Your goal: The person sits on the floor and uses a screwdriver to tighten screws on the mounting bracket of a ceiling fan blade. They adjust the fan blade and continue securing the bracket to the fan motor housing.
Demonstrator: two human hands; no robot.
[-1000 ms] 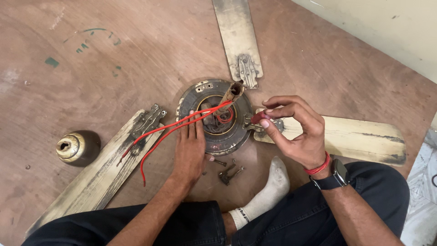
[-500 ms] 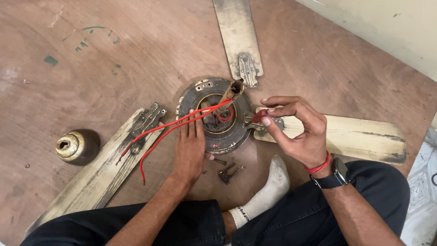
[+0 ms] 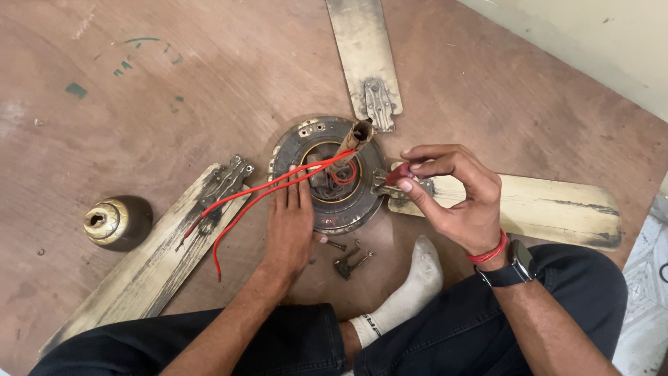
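On the floor (image 3: 139,83), nearest the seated person, a socked foot (image 3: 410,285) lies just below the work, with loose screws and a small bracket (image 3: 348,261) beside it. The left hand (image 3: 292,226) rests flat, fingers extended and holding nothing, against the near rim of the ceiling fan motor housing (image 3: 327,174). The right hand (image 3: 459,195) has its grip closed on a small red-handled tool (image 3: 398,174), tip at the housing's right-hand blade bracket. Two red wires (image 3: 250,198) trail left from the centre shaft.

Judged progress: two blades, the left blade (image 3: 139,271) and the far blade (image 3: 362,56), lie detached; the right blade (image 3: 543,205) appears still fastened. A brass cap (image 3: 104,223) stands well left. Open floor extends left and beyond; a wall (image 3: 591,42) borders far right.
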